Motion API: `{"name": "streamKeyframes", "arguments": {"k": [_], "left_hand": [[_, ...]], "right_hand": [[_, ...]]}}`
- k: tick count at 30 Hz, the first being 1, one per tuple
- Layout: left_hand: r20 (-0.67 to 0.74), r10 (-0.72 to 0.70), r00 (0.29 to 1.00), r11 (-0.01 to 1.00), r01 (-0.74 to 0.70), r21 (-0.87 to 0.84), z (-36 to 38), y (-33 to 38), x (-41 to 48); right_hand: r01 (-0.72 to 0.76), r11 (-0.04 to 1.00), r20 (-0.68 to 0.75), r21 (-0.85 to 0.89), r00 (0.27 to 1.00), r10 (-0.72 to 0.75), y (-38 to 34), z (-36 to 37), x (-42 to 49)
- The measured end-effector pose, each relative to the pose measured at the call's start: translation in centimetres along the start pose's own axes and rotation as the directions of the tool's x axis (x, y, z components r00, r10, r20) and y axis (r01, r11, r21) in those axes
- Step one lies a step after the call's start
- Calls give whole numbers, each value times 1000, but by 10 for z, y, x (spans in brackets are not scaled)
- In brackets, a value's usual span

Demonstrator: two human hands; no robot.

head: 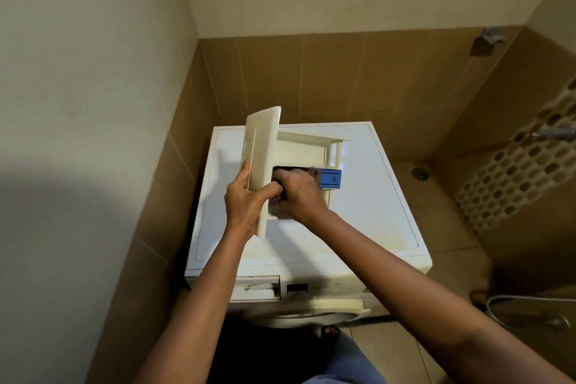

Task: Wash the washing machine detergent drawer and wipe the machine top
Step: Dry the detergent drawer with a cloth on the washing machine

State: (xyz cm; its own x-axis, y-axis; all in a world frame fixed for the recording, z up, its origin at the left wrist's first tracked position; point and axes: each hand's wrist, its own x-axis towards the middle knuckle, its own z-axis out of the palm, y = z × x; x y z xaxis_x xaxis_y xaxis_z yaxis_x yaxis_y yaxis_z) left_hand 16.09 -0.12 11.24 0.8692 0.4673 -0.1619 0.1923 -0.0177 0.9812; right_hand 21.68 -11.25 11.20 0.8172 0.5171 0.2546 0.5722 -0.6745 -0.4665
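Over the machine top (pixel 374 196), left hand (pixel 243 199) grips detergent drawer (pixel 265 146); right hand (pixel 299 193) curls inside it, hold unclear.

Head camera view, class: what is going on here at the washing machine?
A person holds the detergent drawer in the air above the washing machine top. The left hand grips its front panel, while the right hand reaches inside it beside the blue insert, fingers curled round what looks like a dark cloth. The drawer slot in the machine's front stands empty.
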Motion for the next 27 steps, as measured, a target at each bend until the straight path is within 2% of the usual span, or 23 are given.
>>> {"name": "streamKeyframes", "arguments": {"k": [3, 5, 7, 9, 11, 14, 15, 17, 19, 21, 24, 27], "left_hand": [[10, -6, 1000, 998, 6, -67, -2, -3, -3], [16, 1, 1000, 997, 0, -72, -5, -5, -3], [7, 3, 1000, 998, -3, -63, -7, -8, -3], [-20, 8, 1000, 999, -9, -34, -5, -8, -4], [-10, 20, 1000, 1000, -20, -6, 0, -7, -4], [28, 32, 999, 999, -32, 17, 5, -7, 0], [32, 34, 999, 999, -35, 25, 4, -6, 3], [49, 37, 998, 999, -37, 4, 2, -4, 6], [67, 22, 997, 998, -19, -55, 2, -1, 7], [71, -3, 997, 992, 12, -129, 1, -1, 9], [80, -24, 996, 986, 37, -160, -2, -2, 15], [38, -39, 999, 982, 45, -182, -9, -5, 20]], "right_hand": [[-52, 985, 6, 166, 999, 52, -9, 2, -5], [-79, 969, 83, 235, 995, 61, 1, 0, -7], [-4, 999, 146, 36, 989, -1, 13, 4, -11], [14, 984, 136, -175, 991, 10, 17, 10, -13], [-25, 969, 112, -246, 992, 54, 10, 11, -11], [-120, 946, 193, -302, 964, 184, -3, -4, -2], [-144, 950, 199, -278, 959, 204, -5, -8, 0], [-164, 970, 120, -178, 975, 187, -3, -7, 0], [-204, 979, 18, 27, 979, 204, -2, -3, -4], [-242, 931, -24, 272, 966, 258, 2, -1, -6], [-174, 833, 1, 525, 979, 204, 11, -10, -7], [-126, 833, 144, 538, 988, 57, 20, -27, -12]]}}
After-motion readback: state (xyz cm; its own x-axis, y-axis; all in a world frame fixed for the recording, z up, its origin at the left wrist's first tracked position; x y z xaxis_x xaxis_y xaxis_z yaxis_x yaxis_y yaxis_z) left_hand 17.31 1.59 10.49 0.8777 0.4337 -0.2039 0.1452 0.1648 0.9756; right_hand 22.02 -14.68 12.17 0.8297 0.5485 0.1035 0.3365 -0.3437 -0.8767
